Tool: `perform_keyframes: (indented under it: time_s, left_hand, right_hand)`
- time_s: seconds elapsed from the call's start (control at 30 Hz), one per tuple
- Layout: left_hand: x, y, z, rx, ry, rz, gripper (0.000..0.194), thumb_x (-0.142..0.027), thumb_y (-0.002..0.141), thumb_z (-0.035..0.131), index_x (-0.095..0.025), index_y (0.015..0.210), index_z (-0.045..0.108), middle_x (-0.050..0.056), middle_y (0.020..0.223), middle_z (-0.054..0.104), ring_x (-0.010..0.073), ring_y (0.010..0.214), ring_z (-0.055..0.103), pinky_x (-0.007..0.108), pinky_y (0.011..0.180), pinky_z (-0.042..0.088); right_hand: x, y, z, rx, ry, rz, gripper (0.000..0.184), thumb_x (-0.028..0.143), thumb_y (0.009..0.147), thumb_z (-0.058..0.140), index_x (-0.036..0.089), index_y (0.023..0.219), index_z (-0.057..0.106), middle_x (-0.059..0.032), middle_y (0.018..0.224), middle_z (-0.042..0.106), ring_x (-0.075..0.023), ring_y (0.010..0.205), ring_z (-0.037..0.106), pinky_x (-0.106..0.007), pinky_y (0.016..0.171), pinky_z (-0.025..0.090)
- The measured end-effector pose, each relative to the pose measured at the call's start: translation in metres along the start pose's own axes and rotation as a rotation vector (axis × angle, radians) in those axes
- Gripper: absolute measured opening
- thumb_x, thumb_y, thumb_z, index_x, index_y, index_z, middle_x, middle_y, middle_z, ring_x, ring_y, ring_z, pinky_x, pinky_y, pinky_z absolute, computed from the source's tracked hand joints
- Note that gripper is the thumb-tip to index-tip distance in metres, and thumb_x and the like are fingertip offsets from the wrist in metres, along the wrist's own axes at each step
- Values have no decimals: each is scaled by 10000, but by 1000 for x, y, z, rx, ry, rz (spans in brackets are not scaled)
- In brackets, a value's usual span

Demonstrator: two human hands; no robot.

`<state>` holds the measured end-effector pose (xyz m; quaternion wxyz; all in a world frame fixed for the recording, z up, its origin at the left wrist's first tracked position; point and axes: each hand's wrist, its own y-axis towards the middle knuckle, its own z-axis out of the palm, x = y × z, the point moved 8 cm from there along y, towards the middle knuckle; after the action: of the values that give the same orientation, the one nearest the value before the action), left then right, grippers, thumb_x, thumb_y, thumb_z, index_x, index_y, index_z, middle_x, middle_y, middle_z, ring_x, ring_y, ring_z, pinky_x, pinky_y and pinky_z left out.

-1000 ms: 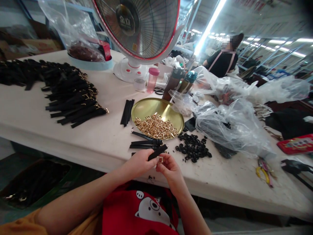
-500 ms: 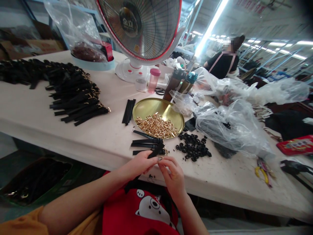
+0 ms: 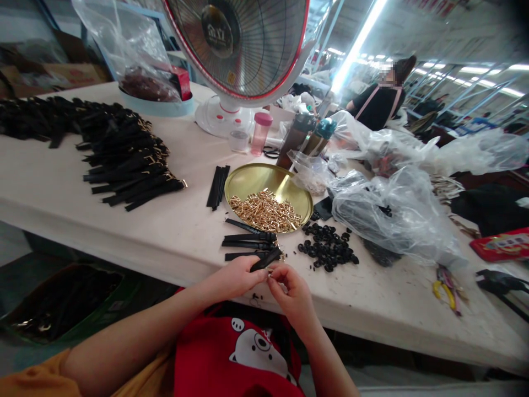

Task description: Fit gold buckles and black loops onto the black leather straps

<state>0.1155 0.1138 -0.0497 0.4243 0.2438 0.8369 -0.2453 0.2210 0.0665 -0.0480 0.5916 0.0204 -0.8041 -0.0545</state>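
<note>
From my remote station I log the head view from left to right.

At far left, below the tabletop (image 3: 124,240), a green crate (image 3: 124,286) holds dark strap stock. On the tabletop, a long bank of finished black straps (image 3: 124,160) with gold fittings lies in overlapping rows. Behind them stand a clear bag (image 3: 132,49) on a pale blue round lid and an electric fan (image 3: 235,44).

Centre: a bundle of black strips (image 3: 217,186) lies just left of a brass tray (image 3: 248,181), which holds a heap of gold metal buckles (image 3: 264,212). Below the tray lie 3 loose black straps (image 3: 246,240).

The left hand (image 3: 233,278) is at the tabletop's near edge, its fingers (image 3: 252,275) clamped on a black strap (image 3: 265,259). The right hand (image 3: 291,300) is touching that hand's fingertips; its fingers (image 3: 281,273) are pinched together on a small gold fitting (image 3: 270,271) at the strap's end. The fitting's exact shape is too small to confirm.

Right of the hands lies a pile of small black rings (image 3: 326,248), then a large plastic bag (image 3: 392,215). Further back, a co-worker (image 3: 378,105) stands in a dark top. At far right lies a red packet (image 3: 504,243).
</note>
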Motion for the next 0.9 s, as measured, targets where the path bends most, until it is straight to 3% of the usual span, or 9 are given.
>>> perform_keyframes:
  time_s: [0.13, 0.27, 0.43, 0.6, 0.77, 0.9]
  left_hand:
    - [-3, 1, 2, 55, 0, 27, 237, -342, 779, 429, -148, 774, 566, 12, 764, 599, 159, 704, 514, 224, 611, 377]
    - [-6, 2, 2, 62, -42, 46, 228, -359, 789, 436, -159, 753, 539, -6, 721, 566, 137, 665, 497, 212, 587, 372]
    - [-1, -3, 3, 83, -214, -68, 299, -406, 859, 292, -172, 771, 456, -57, 563, 437, 93, 463, 404, 197, 450, 328]
    - [-10, -10, 1, 77, -60, 47, 271, -324, 855, 332, -185, 885, 564, -16, 689, 561, 125, 637, 503, 207, 601, 380]
    - [-16, -10, 5, 47, -10, 122, 269, -285, 842, 350, -199, 944, 584, 28, 910, 621, 175, 834, 534, 254, 759, 387]
    - [-20, -13, 7, 39, -150, 60, 184, -233, 789, 397, -169, 880, 543, 17, 862, 601, 149, 777, 524, 237, 706, 407]
  right_hand:
    - [-18, 0, 4, -14, 332, 185, 111, 222, 724, 607, 212, 817, 547, 18, 725, 558, -114, 642, 522, -235, 585, 433]
    - [-24, 1, 4, -21, 453, 272, 139, 248, 680, 667, 207, 795, 601, 33, 679, 568, -99, 622, 523, -223, 595, 434]
    - [-41, 1, -6, -213, 696, 429, 186, 254, 653, 704, 213, 819, 629, 43, 701, 608, -64, 577, 548, -198, 599, 470]
    - [-49, -1, -4, -342, 973, 567, 264, 218, 588, 747, 219, 820, 620, 41, 755, 622, -45, 534, 545, -171, 551, 502]
    - [-42, -11, 16, -275, 963, 624, 244, 250, 599, 735, 218, 804, 606, 44, 700, 602, -57, 519, 532, -190, 534, 489]
    - [-26, -16, 14, -273, 683, 412, 155, 289, 690, 665, 198, 785, 582, 37, 702, 588, -75, 581, 515, -201, 562, 439]
